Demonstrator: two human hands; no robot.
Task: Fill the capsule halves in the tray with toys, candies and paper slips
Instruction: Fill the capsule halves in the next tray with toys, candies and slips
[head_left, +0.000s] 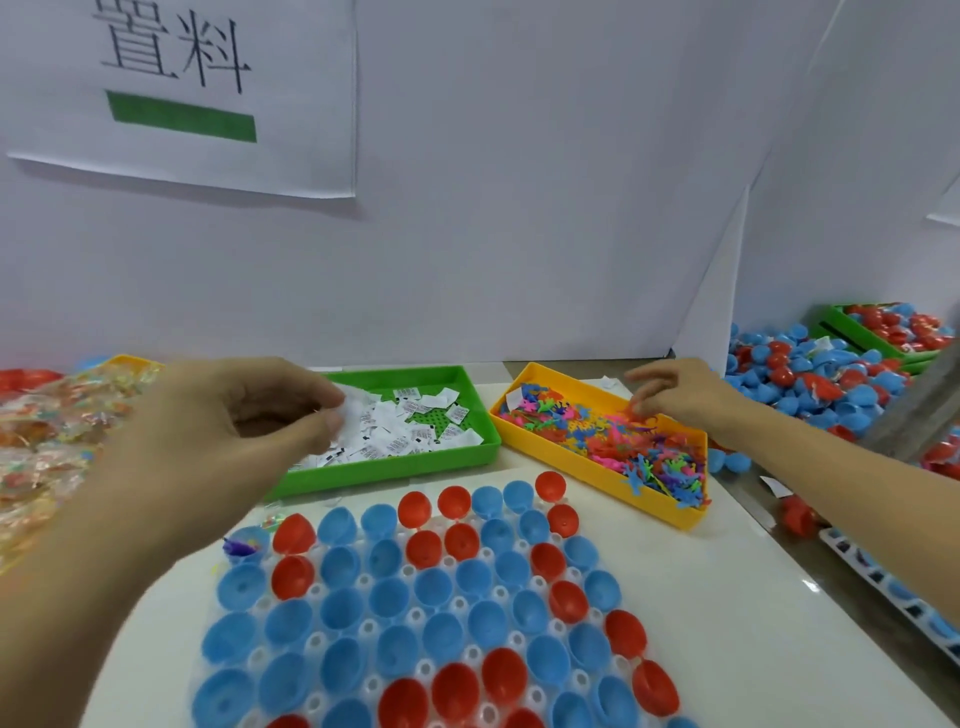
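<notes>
Clear tray (311, 701) nearest me on the counter (701, 597), blue and red capsule halves (441, 631) open side up. Beyond it, my left hand (218, 421) curls over paper slips (410, 431) in the green bin (395, 467), fingers apparently pinching some. My right hand (675, 395) reaches fingers-down into toys (613, 441) in the yellow bin (582, 465); grip unclear.

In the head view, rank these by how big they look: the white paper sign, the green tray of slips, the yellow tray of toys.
1. White paper sign.
2-3. Green plastic tray and yellow plastic tray: alike, unranked.
</notes>
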